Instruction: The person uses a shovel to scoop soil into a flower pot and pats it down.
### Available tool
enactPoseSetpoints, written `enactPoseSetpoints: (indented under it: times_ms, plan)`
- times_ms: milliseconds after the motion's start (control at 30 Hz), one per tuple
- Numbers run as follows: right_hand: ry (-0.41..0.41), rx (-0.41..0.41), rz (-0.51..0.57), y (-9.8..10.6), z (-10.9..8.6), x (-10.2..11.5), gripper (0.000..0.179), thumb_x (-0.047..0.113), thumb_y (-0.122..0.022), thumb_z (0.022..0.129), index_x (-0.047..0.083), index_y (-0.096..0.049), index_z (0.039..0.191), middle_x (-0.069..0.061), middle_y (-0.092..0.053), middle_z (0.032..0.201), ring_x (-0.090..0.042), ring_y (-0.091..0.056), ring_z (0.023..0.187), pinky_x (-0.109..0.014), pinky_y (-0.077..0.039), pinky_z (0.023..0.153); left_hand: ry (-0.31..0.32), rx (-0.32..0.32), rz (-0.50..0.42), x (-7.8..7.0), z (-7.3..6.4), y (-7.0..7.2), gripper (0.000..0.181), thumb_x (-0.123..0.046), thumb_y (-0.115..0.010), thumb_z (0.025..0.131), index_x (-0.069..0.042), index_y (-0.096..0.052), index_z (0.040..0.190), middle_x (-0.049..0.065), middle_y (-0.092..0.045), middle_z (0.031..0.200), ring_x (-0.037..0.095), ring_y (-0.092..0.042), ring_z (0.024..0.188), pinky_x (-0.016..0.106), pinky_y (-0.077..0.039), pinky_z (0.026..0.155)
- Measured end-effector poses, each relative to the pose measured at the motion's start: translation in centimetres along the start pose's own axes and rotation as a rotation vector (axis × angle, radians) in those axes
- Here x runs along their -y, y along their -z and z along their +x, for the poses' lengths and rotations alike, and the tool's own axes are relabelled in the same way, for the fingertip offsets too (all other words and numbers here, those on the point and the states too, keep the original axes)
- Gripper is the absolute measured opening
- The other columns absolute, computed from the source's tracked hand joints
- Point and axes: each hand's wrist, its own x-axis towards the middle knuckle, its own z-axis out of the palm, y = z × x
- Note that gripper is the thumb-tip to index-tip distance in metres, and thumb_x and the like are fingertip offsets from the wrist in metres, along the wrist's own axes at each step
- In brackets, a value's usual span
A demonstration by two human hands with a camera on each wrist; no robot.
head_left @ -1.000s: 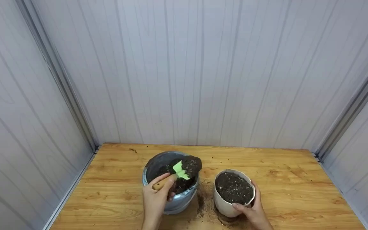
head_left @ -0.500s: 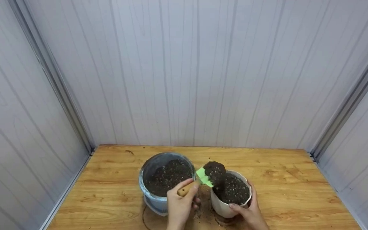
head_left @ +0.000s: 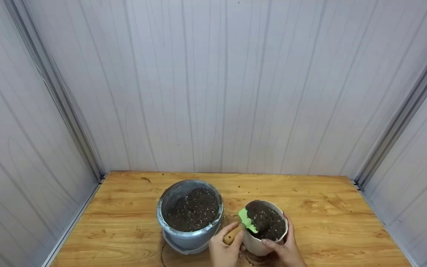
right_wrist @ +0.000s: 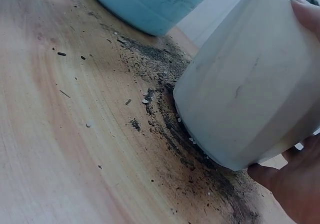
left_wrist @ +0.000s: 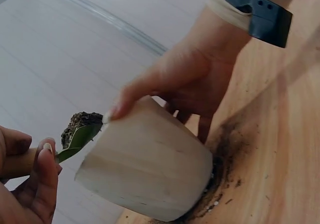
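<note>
Trowel (head_left: 246,221) and gripping left hand (head_left: 225,248) moved right; right hand (head_left: 287,249) held the pot (head_left: 254,244). Pale walls (head_left: 206,89) bordered the lower-frame worktop (head_left: 332,222).

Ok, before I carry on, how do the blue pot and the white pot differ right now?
Size: the blue pot is wider at the mouth than the white pot.
Handling: the right hand grips the white pot; neither hand holds the blue pot.
Scoop: the green scoop is at the white pot's mouth, while the blue pot has no tool in it.
Shared: both contain dark, speckled soil.
</note>
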Motion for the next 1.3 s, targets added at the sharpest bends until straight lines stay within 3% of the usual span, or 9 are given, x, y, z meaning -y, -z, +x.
enactPoseSetpoints:
  times_ms: [133, 333, 600, 833, 967, 1067, 1200, 1300]
  plan:
    - [0.021, -0.012, -0.036, 0.1, -0.1, 0.1, 0.107, 0.001, -0.074, 0.083, 0.009, 0.003, 0.157, -0.027, -0.009, 0.157, -0.043, -0.015, 0.141, -0.016, -0.036, 0.094, -0.031, 0.001, 0.032, 0.6, -0.1, -0.5, 0.026, -0.008, -0.078, 0.084, 0.003, -0.074, 0.107, 0.001, -0.065, 0.068, 0.013, -0.059, 0.044, 0.024, -0.047, 0.041]
    - [-0.008, -0.001, -0.004, -0.1, -0.2, 0.1, 0.110, 0.002, -0.076, 0.083, 0.013, 0.004, 0.157, -0.025, -0.007, 0.158, -0.041, -0.014, 0.142, -0.025, -0.034, 0.100, -0.088, -0.024, 0.103, 1.0, -0.3, -1.0, 0.021, -0.008, -0.080, 0.082, 0.000, -0.076, 0.101, 0.006, -0.072, 0.083, 0.008, -0.057, 0.054, 0.024, -0.047, 0.048]
    - [0.038, 0.019, 0.028, -0.1, 0.1, 0.2, 0.106, 0.000, -0.074, 0.084, 0.014, 0.001, 0.157, -0.023, -0.006, 0.159, -0.040, -0.016, 0.142, -0.018, -0.037, 0.096, -0.046, 0.027, 0.186, 1.1, 0.0, -1.1, 0.022, -0.014, -0.081, 0.082, -0.009, -0.078, 0.103, 0.004, -0.073, 0.095, 0.007, -0.060, 0.067, 0.025, -0.048, 0.056]
    - [0.056, 0.039, 0.035, -0.1, -0.2, 0.1, 0.101, -0.002, -0.071, 0.086, 0.011, 0.001, 0.156, -0.024, -0.006, 0.158, -0.041, -0.017, 0.140, -0.020, -0.039, 0.096, 0.000, 0.140, 0.187, 1.0, 0.4, -1.2, 0.024, -0.013, -0.079, 0.085, -0.009, -0.076, 0.108, 0.005, -0.072, 0.095, 0.010, -0.062, 0.061, 0.026, -0.050, 0.054]
    - [0.057, 0.039, 0.007, 0.0, -0.3, 0.1, 0.101, -0.001, -0.071, 0.086, 0.010, 0.002, 0.155, -0.025, -0.007, 0.158, -0.038, -0.018, 0.140, -0.018, -0.038, 0.096, -0.099, 0.159, 0.342, 1.0, 0.6, -1.1, 0.024, -0.014, -0.078, 0.085, -0.013, -0.077, 0.109, 0.001, -0.072, 0.095, 0.013, -0.066, 0.072, 0.029, -0.053, 0.063]
    - [0.065, 0.034, -0.014, 0.0, -0.3, 0.0, 0.100, -0.002, -0.072, 0.086, 0.008, 0.000, 0.154, -0.024, -0.010, 0.158, -0.026, -0.026, 0.137, -0.017, -0.035, 0.098, -0.198, 0.128, 0.494, 0.9, 0.7, -1.1, 0.024, -0.015, -0.079, 0.085, -0.017, -0.077, 0.108, -0.004, -0.071, 0.092, 0.014, -0.067, 0.080, 0.032, -0.052, 0.068]
    - [0.089, 0.040, 0.005, 0.0, -0.3, 0.0, 0.099, -0.004, -0.071, 0.085, 0.008, -0.001, 0.154, -0.024, -0.011, 0.157, -0.007, -0.032, 0.128, -0.017, -0.034, 0.099, -0.267, 0.102, 0.580, 0.8, 0.7, -1.1, 0.026, -0.015, -0.079, 0.085, -0.019, -0.077, 0.110, -0.011, -0.064, 0.085, 0.012, -0.063, 0.074, 0.033, -0.051, 0.063]
    - [0.130, 0.046, 0.002, 0.0, -0.3, 0.1, 0.098, -0.005, -0.071, 0.084, 0.005, -0.002, 0.154, -0.026, -0.011, 0.157, -0.002, -0.032, 0.126, -0.018, -0.033, 0.100, -0.353, 0.059, 0.614, 0.9, 0.7, -1.1, 0.028, -0.013, -0.080, 0.083, -0.019, -0.077, 0.110, -0.012, -0.060, 0.082, 0.011, -0.061, 0.071, 0.033, -0.050, 0.060]
